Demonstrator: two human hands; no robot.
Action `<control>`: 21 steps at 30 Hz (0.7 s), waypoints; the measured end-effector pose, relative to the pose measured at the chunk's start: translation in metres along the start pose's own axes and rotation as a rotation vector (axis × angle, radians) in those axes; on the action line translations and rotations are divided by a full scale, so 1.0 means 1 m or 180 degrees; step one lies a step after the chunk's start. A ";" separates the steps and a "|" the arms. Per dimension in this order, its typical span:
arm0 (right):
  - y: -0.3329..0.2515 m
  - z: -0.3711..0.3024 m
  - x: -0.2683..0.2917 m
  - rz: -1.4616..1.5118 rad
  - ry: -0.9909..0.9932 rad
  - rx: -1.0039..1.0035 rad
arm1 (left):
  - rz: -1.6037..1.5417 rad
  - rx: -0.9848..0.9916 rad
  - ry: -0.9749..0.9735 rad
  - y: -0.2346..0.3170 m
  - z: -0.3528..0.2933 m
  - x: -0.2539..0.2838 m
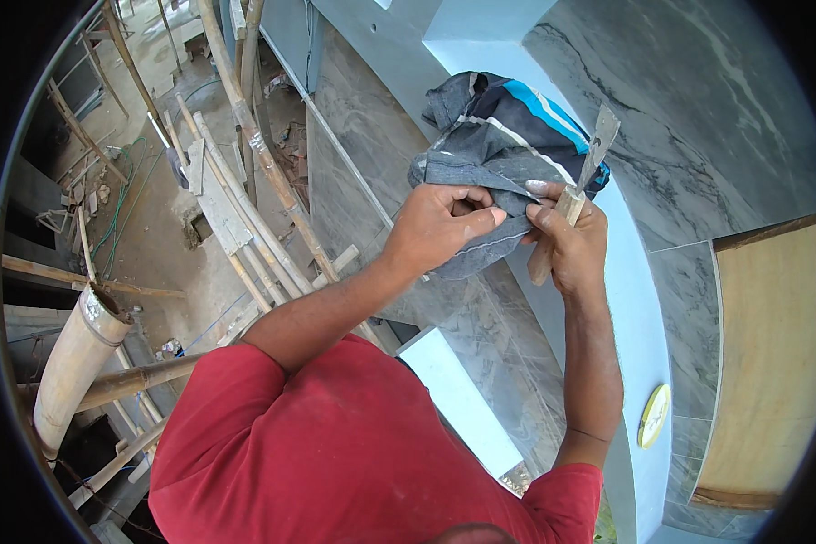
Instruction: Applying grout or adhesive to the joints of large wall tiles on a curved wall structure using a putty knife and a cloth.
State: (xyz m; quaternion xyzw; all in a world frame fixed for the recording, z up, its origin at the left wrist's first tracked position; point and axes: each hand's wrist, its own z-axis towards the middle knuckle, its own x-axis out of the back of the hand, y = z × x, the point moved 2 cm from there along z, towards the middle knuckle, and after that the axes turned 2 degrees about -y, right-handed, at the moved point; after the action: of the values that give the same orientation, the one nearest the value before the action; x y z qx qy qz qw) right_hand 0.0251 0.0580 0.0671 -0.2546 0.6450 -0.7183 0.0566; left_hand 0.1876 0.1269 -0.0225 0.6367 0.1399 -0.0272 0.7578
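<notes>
A bunched dark grey cloth garment (490, 150) with white seams and a bright blue stripe lies up against the pale blue ledge. My left hand (437, 225) is closed on its near edge, thumb and fingers pinching a fold. In my right hand (573, 243) is a putty knife (598, 150) with a wooden handle and a flat, stained metal blade pointing up and away. The right thumb and fingertips also meet the cloth beside the left hand. Part of the handle is hidden by the right fingers.
A round yellow-rimmed object (655, 415) rests on the pale blue ledge (639, 344) at right. Grey marbled tiles (689, 118) and a wooden panel (771, 363) lie beyond. On the left, bamboo poles (263, 150) stand above a littered lower floor. A white slab (461, 399) is below my arms.
</notes>
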 end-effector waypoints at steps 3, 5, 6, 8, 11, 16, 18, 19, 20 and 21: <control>0.000 0.003 0.010 0.0312 0.0334 0.0144 | -0.1574 0.0234 0.0004 0.003 0.007 0.012; -0.001 0.004 0.022 0.0706 0.0623 0.0203 | -0.2122 0.0092 0.0175 0.006 0.006 0.026; -0.002 0.005 0.029 0.0862 0.0675 0.0141 | -0.2121 0.0141 0.0219 0.008 0.008 0.036; -0.004 0.004 0.042 0.1214 0.0724 0.0126 | -0.2344 0.0007 0.0193 0.010 0.005 0.055; -0.002 0.000 0.057 0.1583 0.0704 0.0085 | -0.2702 0.0026 0.0021 0.007 0.002 0.078; 0.010 -0.009 0.061 0.1857 0.0785 0.0046 | -0.1277 -0.0212 0.0947 0.002 0.000 0.098; 0.013 -0.012 0.057 0.1733 0.0715 0.0007 | 0.0273 -0.0936 0.1451 0.013 -0.011 0.095; 0.014 -0.014 0.054 0.1655 0.0788 0.0016 | 0.1130 -0.1521 0.1693 0.021 -0.019 0.088; 0.014 -0.017 0.048 0.1581 0.0840 0.0025 | 0.2012 -0.2096 0.1924 0.027 -0.031 0.078; 0.013 -0.020 0.041 0.1544 0.0787 0.0077 | 0.1813 -0.1982 0.1137 0.028 -0.039 0.064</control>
State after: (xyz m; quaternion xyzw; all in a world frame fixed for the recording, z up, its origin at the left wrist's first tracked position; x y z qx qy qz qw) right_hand -0.0226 0.0574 0.0661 -0.0022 0.6805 -0.7171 0.1508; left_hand 0.2483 0.1792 -0.0172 0.3863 0.0892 0.3358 0.8544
